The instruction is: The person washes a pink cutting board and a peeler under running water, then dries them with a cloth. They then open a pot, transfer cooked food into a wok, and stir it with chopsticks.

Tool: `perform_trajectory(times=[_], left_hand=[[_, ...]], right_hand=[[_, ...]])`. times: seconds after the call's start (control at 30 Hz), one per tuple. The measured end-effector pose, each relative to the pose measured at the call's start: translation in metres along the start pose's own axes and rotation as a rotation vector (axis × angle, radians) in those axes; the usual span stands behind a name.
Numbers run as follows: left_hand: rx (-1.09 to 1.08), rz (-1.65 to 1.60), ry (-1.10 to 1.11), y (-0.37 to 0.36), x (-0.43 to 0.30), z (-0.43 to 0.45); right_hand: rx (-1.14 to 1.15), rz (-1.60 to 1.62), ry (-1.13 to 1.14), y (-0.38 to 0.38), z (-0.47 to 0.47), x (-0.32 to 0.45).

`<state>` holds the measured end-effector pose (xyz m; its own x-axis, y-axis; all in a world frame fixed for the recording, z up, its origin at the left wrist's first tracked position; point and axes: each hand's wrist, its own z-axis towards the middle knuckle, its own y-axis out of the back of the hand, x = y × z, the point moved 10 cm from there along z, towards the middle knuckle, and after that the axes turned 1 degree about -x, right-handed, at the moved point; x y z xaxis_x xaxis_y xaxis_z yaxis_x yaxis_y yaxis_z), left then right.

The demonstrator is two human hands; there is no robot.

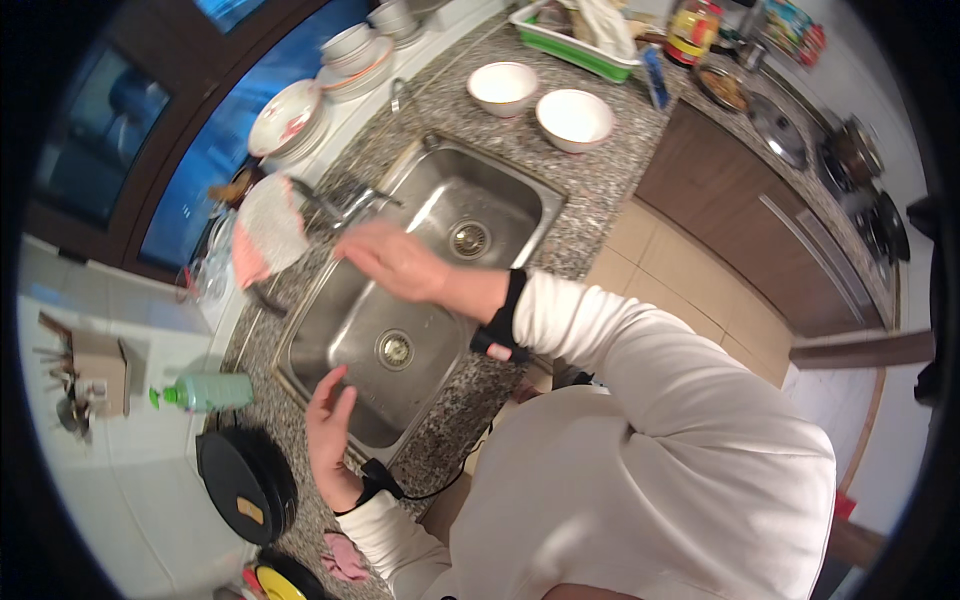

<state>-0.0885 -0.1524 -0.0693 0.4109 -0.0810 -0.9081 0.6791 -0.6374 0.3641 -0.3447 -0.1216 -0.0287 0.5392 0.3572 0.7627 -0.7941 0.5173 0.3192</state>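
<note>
My right hand (pixel 394 262), empty and somewhat blurred, hangs over the double-basin stainless steel sink (pixel 442 337), its fingers pointing to the faucet (pixel 360 204). Over the sink's near-left rim is my left hand (pixel 330 427), with thumb and fingers apart and nothing between them. A pink and white cloth (pixel 271 231) hangs behind the sink beside the faucet. Two white bowls, one (pixel 502 88) left of the other (pixel 574 120), stand on the granite counter to the right of the sink. Whether the right hand's fingers touch each other is partly hidden by blur.
A green pump bottle (pixel 214 392) and a round black appliance (pixel 247 484) stand left of the sink. Stacked bowls (pixel 289 124) line the window sill. A green and white basket (pixel 577 49) is at the back. A pink cloth (pixel 345 559) lies on the near-left counter.
</note>
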Motion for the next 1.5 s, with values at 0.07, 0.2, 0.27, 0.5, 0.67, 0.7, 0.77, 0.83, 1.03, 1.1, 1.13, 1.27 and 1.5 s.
perform_trajectory(times=[0.07,0.2,0.27,0.5,0.67,0.7,0.77,0.83,1.03,1.1,1.13,1.27,1.5], left_hand=[[0.028,0.157,0.116,-0.015,0.004,0.006],[0.098,1.027,-0.042,-0.023,-0.022,-0.013],[0.043,0.451,-0.158,-0.013,-0.041,-0.028],[0.009,0.883,-0.022,-0.04,-0.003,-0.009],[-0.227,1.148,-0.259,-0.14,-0.057,-0.049],[-0.153,0.96,-0.353,-0.18,-0.07,-0.053],[0.014,0.409,-0.166,-0.254,-0.062,-0.047],[0.158,0.262,-0.267,-0.333,-0.075,-0.055],[0.473,0.216,-0.26,-0.54,-0.117,-0.059],[0.583,0.209,-0.268,-0.603,-0.135,-0.057],[0.628,0.168,-0.242,-0.634,-0.143,-0.052],[0.749,0.063,-0.103,-0.738,-0.173,-0.029],[0.701,-0.07,0.103,-0.875,-0.211,0.049]], right_hand=[[0.539,-0.242,-0.287,-0.043,-0.041,-0.029],[0.462,-0.434,-0.338,-0.015,-0.057,-0.014],[0.539,0.089,-0.267,-0.019,-0.062,0.019],[0.479,-0.642,-0.13,0.101,-0.148,0.024],[0.173,-0.493,-0.405,0.289,-0.312,0.008],[0.129,-0.457,-0.534,0.329,-0.359,0.003],[0.078,-0.554,-0.787,0.4,-0.471,0.008],[-0.104,-0.597,-0.986,0.462,-0.582,0.036],[-0.628,-0.701,-1.442,0.545,-0.828,0.158],[-0.798,-0.712,-1.499,0.547,-0.877,0.185],[-0.871,-0.722,-1.523,0.545,-0.897,0.194],[-1.074,-0.701,-1.628,0.52,-0.961,0.213],[-1.311,-0.63,-1.882,0.502,-1.061,0.211]])
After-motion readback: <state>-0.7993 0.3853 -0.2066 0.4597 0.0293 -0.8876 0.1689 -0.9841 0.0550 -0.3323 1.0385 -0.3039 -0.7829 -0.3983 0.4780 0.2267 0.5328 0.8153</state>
